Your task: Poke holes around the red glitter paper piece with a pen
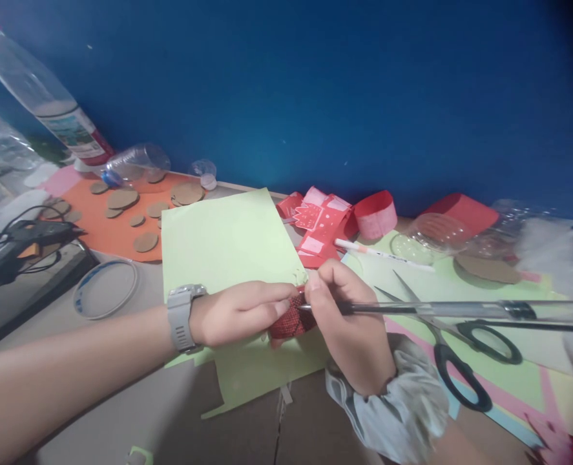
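Observation:
My left hand (247,313), with a grey watch at the wrist, holds a dark red piece with a woven-looking surface (286,323) against the light green paper (228,232). Its fingers lie across the top of the piece, and part of the piece is hidden under them. In my right hand (349,323), closed at thumb and fingers, is a pen (489,310) with a dark grip and clear barrel. The pen's tip points left, at the red piece; I cannot tell whether they touch. A grey-green scrunchie circles my right wrist.
Scissors (460,342) lie partly open at right, behind the pen. Red paper shapes (327,223) and a white marker (383,254) sit near the blue wall. Cardboard discs (123,199) rest on orange paper at left, near a tape ring (134,290), a glue gun (19,242) and bottles.

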Demonstrator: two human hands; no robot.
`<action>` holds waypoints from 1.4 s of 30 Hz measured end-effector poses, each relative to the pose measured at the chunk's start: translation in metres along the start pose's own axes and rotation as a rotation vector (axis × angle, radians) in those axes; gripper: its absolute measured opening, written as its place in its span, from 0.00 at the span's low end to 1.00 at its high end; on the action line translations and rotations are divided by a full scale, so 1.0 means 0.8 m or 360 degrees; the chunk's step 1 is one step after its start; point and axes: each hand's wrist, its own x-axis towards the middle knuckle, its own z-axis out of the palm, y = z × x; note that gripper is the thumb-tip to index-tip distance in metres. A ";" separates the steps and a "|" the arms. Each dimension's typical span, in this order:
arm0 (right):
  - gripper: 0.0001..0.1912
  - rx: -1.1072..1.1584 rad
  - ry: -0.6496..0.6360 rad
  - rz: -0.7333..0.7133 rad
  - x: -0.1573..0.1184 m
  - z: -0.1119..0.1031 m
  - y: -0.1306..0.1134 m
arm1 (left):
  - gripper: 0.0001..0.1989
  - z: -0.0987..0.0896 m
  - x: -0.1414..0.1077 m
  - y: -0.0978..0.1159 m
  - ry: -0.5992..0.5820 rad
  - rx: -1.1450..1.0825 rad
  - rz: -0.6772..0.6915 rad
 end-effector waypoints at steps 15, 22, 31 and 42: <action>0.15 0.0062 -0.0033 0.0029 -0.001 -0.001 0.002 | 0.17 0.001 -0.001 -0.001 0.0001 0.0014 0.0002; 0.13 0.0044 -0.0033 -0.0033 -0.002 -0.004 0.004 | 0.16 0.000 0.000 -0.001 0.0013 -0.0027 0.0039; 0.13 0.0039 -0.0059 -0.0065 0.002 -0.002 0.002 | 0.16 0.000 -0.001 -0.002 0.0020 -0.0028 0.0014; 0.14 0.0007 -0.0082 -0.0007 -0.001 -0.002 0.004 | 0.15 0.000 -0.001 -0.001 0.0021 -0.0025 0.0019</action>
